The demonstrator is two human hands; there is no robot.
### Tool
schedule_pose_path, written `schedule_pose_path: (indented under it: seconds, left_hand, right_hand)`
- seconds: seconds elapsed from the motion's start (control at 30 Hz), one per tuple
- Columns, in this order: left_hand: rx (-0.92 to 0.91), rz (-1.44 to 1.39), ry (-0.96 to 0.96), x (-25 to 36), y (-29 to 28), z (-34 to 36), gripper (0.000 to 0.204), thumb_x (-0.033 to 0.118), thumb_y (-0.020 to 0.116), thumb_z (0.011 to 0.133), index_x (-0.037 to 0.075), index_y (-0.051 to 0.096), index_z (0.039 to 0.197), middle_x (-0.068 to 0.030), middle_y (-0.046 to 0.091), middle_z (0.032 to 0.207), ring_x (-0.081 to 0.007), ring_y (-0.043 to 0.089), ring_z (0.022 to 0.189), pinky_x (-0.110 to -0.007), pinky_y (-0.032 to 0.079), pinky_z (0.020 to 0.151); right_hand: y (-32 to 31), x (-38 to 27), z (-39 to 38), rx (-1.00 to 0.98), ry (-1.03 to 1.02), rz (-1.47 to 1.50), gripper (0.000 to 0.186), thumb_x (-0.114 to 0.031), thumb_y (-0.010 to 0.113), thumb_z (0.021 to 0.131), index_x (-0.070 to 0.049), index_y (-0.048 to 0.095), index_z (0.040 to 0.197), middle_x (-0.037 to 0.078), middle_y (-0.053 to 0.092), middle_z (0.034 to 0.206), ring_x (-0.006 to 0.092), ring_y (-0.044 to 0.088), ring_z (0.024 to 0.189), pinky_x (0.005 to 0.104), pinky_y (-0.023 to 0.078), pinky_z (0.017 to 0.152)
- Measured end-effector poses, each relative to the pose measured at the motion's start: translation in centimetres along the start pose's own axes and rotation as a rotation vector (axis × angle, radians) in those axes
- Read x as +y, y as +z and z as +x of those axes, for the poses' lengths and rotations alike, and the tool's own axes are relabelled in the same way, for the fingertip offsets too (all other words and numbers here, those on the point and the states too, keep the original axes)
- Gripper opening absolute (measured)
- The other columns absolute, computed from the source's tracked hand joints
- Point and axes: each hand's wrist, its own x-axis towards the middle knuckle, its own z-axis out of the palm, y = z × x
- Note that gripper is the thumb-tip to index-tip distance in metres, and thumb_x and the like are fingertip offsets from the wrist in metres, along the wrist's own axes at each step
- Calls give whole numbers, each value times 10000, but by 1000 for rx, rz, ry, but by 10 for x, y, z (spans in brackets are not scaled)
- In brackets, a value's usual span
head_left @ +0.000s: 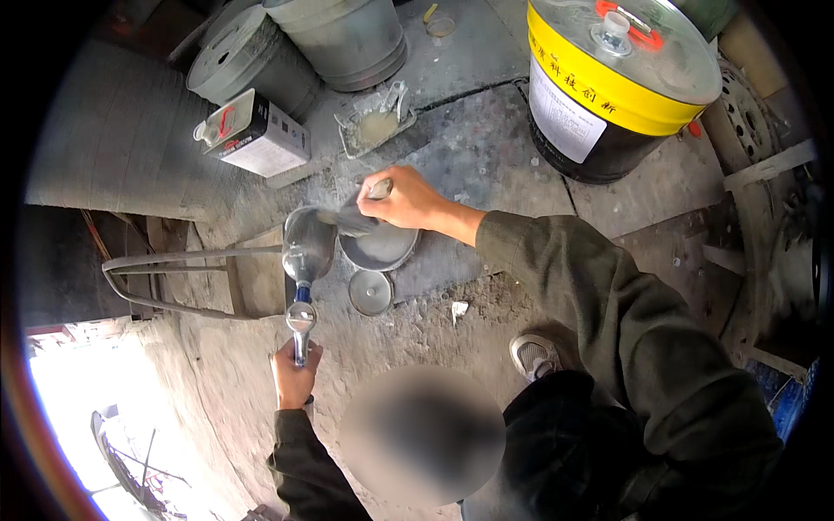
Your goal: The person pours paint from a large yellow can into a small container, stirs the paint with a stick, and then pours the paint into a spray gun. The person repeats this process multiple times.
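Note:
My right hand is closed round the pale handle of a brush; its dark bristles look blurred. They reach over a round pan of greyish liquid toward a bulb-shaped grey end. That end belongs to a long metal piece with a blue collar and a silver lower part; I cannot make out its exact kind. The fingers of my left hand wrap round its silver lower end, which points toward me. A small round metal dish or lid sits just below the pan.
Beyond the hands stand a rectangular tin, a tray with pale residue and grey metal buckets. A large yellow-and-black drum stands at the far right. To the left a bent metal frame juts out. My shoe rests on the dusty floor.

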Motion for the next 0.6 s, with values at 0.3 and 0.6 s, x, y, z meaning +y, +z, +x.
schedule_pose_path:
  seconds: [0.3, 0.6]
  left_hand:
    - [-47, -193, -123, 11, 8, -6, 112, 99, 708, 829, 14, 637, 845, 8, 544, 600, -71, 470, 497, -251, 374, 462]
    - [-129, -759, -280, 25, 30, -12, 133, 163, 666, 898, 59, 583, 894, 33, 417, 549, -74, 373, 398, -246, 301, 368]
  right_hand:
    - [1, 16, -9, 10, 124, -41, 163, -210, 677, 875, -53, 719, 879, 39, 685, 716, 105, 631, 600, 271, 476, 549]
    - [21, 17, -35, 86, 293, 289, 165, -173, 662, 914, -10, 685, 900, 26, 670, 746, 82, 624, 608, 241, 474, 526]
